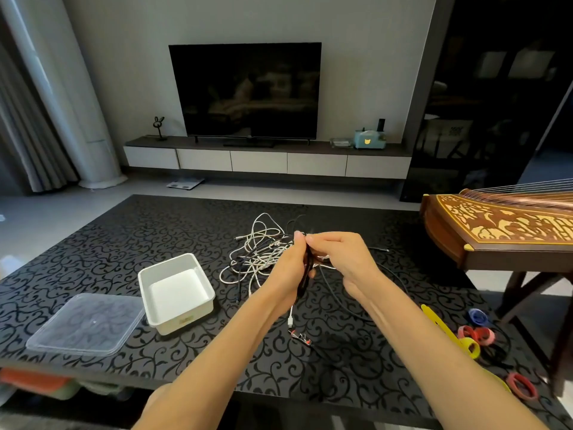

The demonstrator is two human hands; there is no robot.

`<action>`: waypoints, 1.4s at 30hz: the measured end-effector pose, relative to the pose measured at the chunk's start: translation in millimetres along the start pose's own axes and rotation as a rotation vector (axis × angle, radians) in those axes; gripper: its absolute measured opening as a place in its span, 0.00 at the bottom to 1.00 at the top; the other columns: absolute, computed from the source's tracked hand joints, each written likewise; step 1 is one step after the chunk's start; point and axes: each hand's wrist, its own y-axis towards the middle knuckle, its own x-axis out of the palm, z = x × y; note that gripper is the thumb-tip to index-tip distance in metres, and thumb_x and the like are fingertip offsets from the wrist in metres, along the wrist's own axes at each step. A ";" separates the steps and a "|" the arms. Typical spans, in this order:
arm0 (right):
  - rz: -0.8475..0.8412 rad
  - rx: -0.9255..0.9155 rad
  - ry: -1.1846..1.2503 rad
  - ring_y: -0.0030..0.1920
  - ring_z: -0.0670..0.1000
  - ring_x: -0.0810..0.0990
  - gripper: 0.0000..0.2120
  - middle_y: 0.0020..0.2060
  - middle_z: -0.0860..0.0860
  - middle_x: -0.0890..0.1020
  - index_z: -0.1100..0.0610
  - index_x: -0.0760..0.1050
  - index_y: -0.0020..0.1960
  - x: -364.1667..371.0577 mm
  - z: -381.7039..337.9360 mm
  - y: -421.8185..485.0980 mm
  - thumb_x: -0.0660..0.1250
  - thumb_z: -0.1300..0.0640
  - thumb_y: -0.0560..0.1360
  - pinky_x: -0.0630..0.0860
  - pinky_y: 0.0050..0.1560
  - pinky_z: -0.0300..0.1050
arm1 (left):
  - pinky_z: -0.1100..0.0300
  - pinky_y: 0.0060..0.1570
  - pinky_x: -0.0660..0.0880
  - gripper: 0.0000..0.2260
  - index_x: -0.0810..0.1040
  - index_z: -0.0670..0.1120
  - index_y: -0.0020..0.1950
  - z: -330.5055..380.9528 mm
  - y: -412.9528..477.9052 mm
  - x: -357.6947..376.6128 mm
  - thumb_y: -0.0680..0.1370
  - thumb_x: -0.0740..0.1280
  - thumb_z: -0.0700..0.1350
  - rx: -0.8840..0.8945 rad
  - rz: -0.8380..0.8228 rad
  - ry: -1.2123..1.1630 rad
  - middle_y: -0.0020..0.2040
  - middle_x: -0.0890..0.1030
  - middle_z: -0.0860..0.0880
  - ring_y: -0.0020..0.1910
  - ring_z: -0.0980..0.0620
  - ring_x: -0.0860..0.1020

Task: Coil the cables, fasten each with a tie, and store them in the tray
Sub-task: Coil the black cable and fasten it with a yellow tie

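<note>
Above the middle of the black table with a scroll-pattern cover [93,243], the left hand [290,268] has its fingers curled round gathered loops of a thin black cable [305,279]. The right hand [339,252] pinches the top of that cable between thumb and fingertips. Just beyond the hands, the tangled heap of white and black cables [259,248] lies on the table. To the left stands the white rectangular plastic tray [186,321], with the clear flat plastic lid [86,324] nearer and further left. The coloured rolled fabric ties [483,335] lie at the near right edge. A brown wooden inlaid zither [496,225] stands at the far right
</note>
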 end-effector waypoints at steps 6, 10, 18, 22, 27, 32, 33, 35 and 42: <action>0.117 0.048 0.205 0.31 0.44 0.78 0.10 0.32 0.51 0.80 0.57 0.82 0.50 0.8 1.9 8.6 0.72 0.65 0.70 0.73 0.28 0.32 | 0.62 0.34 0.66 0.26 0.67 0.48 0.29 5.9 5.9 4.3 0.83 0.46 0.58 0.013 0.089 0.024 0.27 0.73 0.53 0.31 0.55 0.69; 0.094 0.087 0.164 0.31 0.39 0.79 0.12 0.38 0.50 0.82 0.54 0.79 0.52 -9.0 0.3 13.2 0.73 0.63 0.71 0.68 0.25 0.26 | 0.60 0.45 0.72 0.25 0.64 0.46 0.28 12.7 11.8 0.0 0.83 0.51 0.53 -0.030 0.017 -0.217 0.27 0.74 0.50 0.35 0.51 0.75; -0.256 0.204 0.276 0.51 0.51 0.83 0.18 0.49 0.48 0.84 0.51 0.78 0.53 -8.3 18.9 -2.4 0.56 0.40 0.78 0.77 0.55 0.49 | 0.62 0.27 0.72 0.20 0.63 0.45 0.33 39.1 19.9 -3.9 0.83 0.53 0.51 0.020 0.036 -0.375 0.31 0.69 0.49 0.25 0.52 0.75; -0.513 0.250 0.246 0.46 0.57 0.84 0.25 0.45 0.56 0.85 0.53 0.69 0.65 -1.4 38.5 -23.0 0.55 0.37 0.76 0.76 0.57 0.52 | 0.65 0.23 0.69 0.19 0.64 0.46 0.35 58.7 25.6 -6.3 0.83 0.53 0.52 0.046 0.112 -0.429 0.27 0.69 0.51 0.21 0.55 0.71; -0.584 0.126 0.095 0.24 0.45 0.72 0.15 0.22 0.49 0.72 0.59 0.78 0.45 -19.9 70.4 -33.4 0.63 0.47 0.76 0.78 0.43 0.44 | 0.67 0.16 0.58 0.20 0.61 0.46 0.33 84.9 31.7 -26.4 0.83 0.52 0.54 0.001 0.074 -0.769 0.21 0.63 0.54 0.16 0.59 0.61; -0.259 0.125 -0.070 0.31 0.47 0.71 0.08 0.27 0.49 0.73 0.58 0.81 0.41 -80.2 99.0 -27.5 0.65 0.57 0.76 0.76 0.40 0.39 | 0.67 0.15 0.51 0.20 0.59 0.47 0.33 99.4 27.8 -78.5 0.83 0.50 0.54 0.071 0.113 -0.714 0.20 0.60 0.54 0.15 0.59 0.58; -0.212 0.113 -0.104 0.31 0.46 0.72 0.08 0.28 0.49 0.74 0.58 0.81 0.42 -88.6 101.3 -27.7 0.65 0.60 0.77 0.76 0.39 0.38 | 0.67 0.16 0.52 0.20 0.59 0.48 0.33 99.0 25.3 -86.0 0.84 0.49 0.54 0.104 0.142 -0.584 0.20 0.60 0.55 0.15 0.59 0.57; -0.149 0.035 -0.163 0.31 0.43 0.74 0.08 0.28 0.48 0.77 0.56 0.81 0.41 -90.3 92.6 -26.3 0.65 0.63 0.77 0.71 0.33 0.33 | 0.67 0.18 0.53 0.19 0.61 0.48 0.34 92.0 20.8 -90.2 0.83 0.51 0.54 0.141 0.182 -0.262 0.22 0.59 0.55 0.17 0.59 0.56; -0.111 -0.361 -0.249 0.27 0.39 0.67 0.09 0.24 0.43 0.72 0.54 0.80 0.40 -33.9 -5.1 -14.9 0.64 0.60 0.78 0.63 0.29 0.28 | 0.68 0.22 0.56 0.24 0.63 0.50 0.36 54.8 0.4 -45.6 0.65 0.66 0.69 0.024 -0.108 0.213 0.26 0.61 0.57 0.23 0.60 0.58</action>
